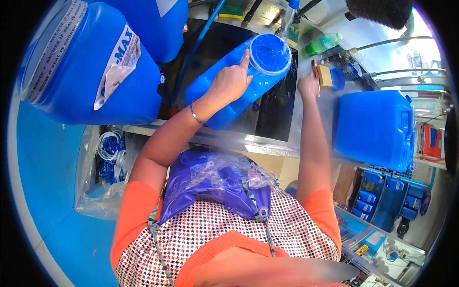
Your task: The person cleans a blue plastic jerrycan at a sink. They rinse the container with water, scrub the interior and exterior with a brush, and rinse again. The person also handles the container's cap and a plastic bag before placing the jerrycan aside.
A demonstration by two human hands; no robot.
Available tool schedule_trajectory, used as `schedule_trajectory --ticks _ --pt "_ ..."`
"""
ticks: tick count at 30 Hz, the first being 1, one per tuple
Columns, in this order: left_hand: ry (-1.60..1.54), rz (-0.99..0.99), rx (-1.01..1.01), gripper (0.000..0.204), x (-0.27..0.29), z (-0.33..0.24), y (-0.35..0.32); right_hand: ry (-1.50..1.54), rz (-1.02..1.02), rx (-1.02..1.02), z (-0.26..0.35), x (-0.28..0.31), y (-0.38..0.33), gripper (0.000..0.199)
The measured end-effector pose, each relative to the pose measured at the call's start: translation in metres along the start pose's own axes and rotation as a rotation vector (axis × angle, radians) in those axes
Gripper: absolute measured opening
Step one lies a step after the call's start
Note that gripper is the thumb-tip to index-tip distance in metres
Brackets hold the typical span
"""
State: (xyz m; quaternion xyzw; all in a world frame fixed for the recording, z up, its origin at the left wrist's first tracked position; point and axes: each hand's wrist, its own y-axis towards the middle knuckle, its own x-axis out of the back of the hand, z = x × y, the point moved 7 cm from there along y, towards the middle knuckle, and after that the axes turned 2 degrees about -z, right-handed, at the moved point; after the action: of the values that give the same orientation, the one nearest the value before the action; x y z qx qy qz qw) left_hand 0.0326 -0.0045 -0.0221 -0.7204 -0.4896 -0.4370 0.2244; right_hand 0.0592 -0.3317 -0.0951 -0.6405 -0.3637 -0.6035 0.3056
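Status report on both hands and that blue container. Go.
Left hand pressed on blue container lying in sink under running water. Right hand on counter edge, empty. Nothing blocking.

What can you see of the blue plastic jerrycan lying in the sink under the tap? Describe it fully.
The blue plastic jerrycan lies tilted on its side across the dark sink, its flat round end raised toward the tap. Water runs onto that end, which looks wet and glossy. The left hand rests on its upper side, forefinger stretched to the rim of the end. The right hand is beside it on the metal counter, not touching it.
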Motion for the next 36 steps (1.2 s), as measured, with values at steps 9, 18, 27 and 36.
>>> schedule_trajectory --ticks 9,18,27,36 --pt "-0.044 0.028 -0.128 0.078 -0.003 -0.020 -0.010 0.887 -0.263 0.698 0.053 0.103 -0.018 0.034" --pt "-0.018 0.021 -0.131 0.080 0.005 0.000 -0.016 0.192 -0.013 0.962 0.130 0.172 -0.039 0.019" --pt "-0.005 -0.029 -0.140 0.080 0.012 0.019 -0.024 0.181 -0.027 0.997 0.161 0.166 -0.032 0.018" --pt "0.013 -0.054 -0.050 0.079 0.015 0.027 -0.017 0.937 0.540 0.407 0.132 0.087 0.024 0.024"
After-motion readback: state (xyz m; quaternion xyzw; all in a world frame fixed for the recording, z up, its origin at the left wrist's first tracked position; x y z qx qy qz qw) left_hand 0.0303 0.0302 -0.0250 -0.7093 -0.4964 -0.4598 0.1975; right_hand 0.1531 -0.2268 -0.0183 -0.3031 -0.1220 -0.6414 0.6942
